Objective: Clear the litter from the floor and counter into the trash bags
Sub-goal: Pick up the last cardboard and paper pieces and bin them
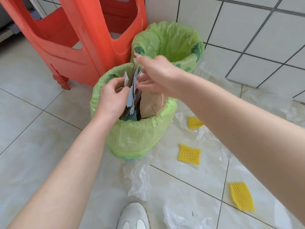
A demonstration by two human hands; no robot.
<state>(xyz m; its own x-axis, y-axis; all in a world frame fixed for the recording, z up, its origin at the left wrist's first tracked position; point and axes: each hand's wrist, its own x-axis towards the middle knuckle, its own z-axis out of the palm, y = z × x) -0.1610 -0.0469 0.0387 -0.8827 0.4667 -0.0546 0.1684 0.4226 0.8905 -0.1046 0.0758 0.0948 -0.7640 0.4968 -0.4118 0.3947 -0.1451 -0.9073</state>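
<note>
Two bins lined with green trash bags stand on the tiled floor: a near bin [132, 136] stuffed with brown cardboard [151, 104] and torn blue-white paper [132, 98], and a far bin [173, 40] that looks empty. My left hand [112, 98] pinches the torn paper over the near bin. My right hand [156, 75] reaches across and grips the paper and cardboard from the other side. Three yellow foam nets [189, 154] [241, 196] [194, 122] and crumpled clear plastic film [140, 180] lie on the floor to the right.
A stack of red plastic stools [79, 38] stands just left of and behind the bins. A white tiled wall [247, 38] rises at the back right. More clear plastic [267, 100] lies along the wall. A white shoe [133, 217] shows at the bottom.
</note>
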